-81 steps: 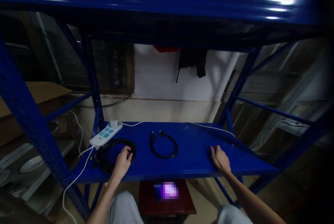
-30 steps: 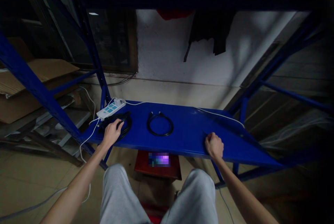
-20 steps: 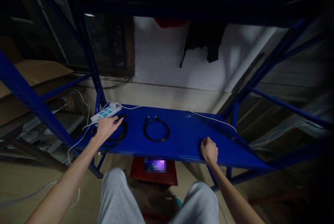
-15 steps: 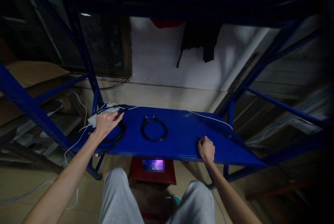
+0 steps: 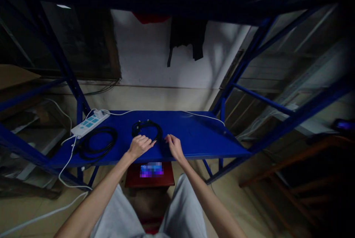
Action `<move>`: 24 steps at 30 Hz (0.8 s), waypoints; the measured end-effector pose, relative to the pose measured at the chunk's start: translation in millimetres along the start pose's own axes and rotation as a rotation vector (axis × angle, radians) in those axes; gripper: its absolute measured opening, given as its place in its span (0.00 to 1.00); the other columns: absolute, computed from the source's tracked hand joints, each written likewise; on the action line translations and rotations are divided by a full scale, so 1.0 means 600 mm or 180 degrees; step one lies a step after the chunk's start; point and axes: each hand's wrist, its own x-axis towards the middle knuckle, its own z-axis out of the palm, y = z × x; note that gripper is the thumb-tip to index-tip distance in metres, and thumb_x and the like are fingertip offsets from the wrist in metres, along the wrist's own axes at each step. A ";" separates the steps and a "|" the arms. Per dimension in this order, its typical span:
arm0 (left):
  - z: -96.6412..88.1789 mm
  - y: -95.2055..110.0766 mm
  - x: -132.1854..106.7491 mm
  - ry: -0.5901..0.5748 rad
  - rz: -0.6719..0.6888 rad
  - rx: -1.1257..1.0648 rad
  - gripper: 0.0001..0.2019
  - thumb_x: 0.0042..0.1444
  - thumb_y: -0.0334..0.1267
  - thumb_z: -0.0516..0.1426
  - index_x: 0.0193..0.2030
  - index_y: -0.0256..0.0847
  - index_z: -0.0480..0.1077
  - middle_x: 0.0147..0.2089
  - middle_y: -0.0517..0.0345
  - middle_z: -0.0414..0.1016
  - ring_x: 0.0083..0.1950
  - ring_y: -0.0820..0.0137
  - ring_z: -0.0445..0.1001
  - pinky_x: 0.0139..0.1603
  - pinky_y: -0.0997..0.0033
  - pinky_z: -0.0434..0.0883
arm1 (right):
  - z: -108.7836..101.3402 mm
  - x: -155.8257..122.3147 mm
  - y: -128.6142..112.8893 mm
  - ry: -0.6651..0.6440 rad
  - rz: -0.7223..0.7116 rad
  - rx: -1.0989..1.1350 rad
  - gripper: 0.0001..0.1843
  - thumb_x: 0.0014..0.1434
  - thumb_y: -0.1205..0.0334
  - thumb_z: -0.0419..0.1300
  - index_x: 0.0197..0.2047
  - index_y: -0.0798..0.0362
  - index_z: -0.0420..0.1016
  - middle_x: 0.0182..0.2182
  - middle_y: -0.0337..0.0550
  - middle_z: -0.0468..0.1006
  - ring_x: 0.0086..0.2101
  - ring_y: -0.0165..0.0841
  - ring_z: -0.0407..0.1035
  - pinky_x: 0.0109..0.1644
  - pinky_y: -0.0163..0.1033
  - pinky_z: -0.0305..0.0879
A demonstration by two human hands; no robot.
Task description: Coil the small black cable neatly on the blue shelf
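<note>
My left hand is closed on a black cable, held at the front of the blue shelf. Behind and beside it lies a ring-shaped coil of black cable. The held cable overlaps this coil, so I cannot fully separate the two. Just to the right, my right hand has its fingers curled together; whatever they hold, if anything, is hidden. A larger black cable coil rests to the left on the shelf.
A white power strip with blue sockets sits at the left end of the blue shelf. A white cord hangs off that end. Beneath the front edge stands a red stool with a blurred glowing item. Blue posts frame the sides.
My left hand has moved right from the power strip to the middle coil, bringing black cable. My right hand has come left toward it. The camera view has shifted right.
</note>
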 end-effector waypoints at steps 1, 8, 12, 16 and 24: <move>0.014 0.005 -0.006 0.0003 -0.0017 -0.0003 0.18 0.67 0.42 0.55 0.24 0.41 0.67 0.22 0.60 0.68 0.27 0.71 0.69 0.33 0.67 0.60 | 0.017 0.003 -0.011 -0.0041 -0.0002 0.0157 0.32 0.71 0.43 0.40 0.32 0.54 0.75 0.29 0.43 0.78 0.31 0.32 0.69 0.38 0.34 0.59; 0.064 0.030 -0.035 -0.0905 -0.0678 -0.0248 0.14 0.69 0.41 0.51 0.35 0.40 0.73 0.28 0.55 0.77 0.32 0.67 0.76 0.36 0.69 0.64 | 0.078 0.024 -0.015 -0.0102 0.0549 -0.0071 0.36 0.61 0.31 0.52 0.21 0.55 0.74 0.17 0.39 0.71 0.21 0.29 0.62 0.29 0.34 0.52; 0.066 0.038 -0.037 -0.1431 -0.0882 -0.0272 0.11 0.68 0.41 0.51 0.48 0.40 0.72 0.32 0.53 0.80 0.34 0.64 0.78 0.38 0.68 0.67 | 0.087 0.021 -0.003 -0.0178 0.0494 -0.0284 0.34 0.61 0.34 0.55 0.18 0.54 0.73 0.15 0.39 0.69 0.20 0.28 0.60 0.28 0.34 0.50; 0.057 0.042 -0.033 -0.1583 -0.0927 -0.0362 0.12 0.69 0.42 0.50 0.51 0.42 0.71 0.35 0.53 0.80 0.37 0.64 0.79 0.41 0.68 0.68 | 0.078 0.010 -0.013 -0.0254 0.0143 -0.0107 0.32 0.66 0.40 0.50 0.20 0.55 0.72 0.17 0.38 0.69 0.21 0.27 0.61 0.29 0.34 0.50; 0.053 0.043 -0.033 -0.1574 -0.1013 -0.0443 0.18 0.71 0.47 0.46 0.56 0.44 0.71 0.35 0.51 0.80 0.38 0.64 0.79 0.45 0.68 0.69 | 0.119 -0.178 0.036 -0.0306 -0.0900 -0.0792 0.25 0.73 0.53 0.43 0.33 0.54 0.74 0.28 0.42 0.73 0.29 0.30 0.65 0.39 0.34 0.59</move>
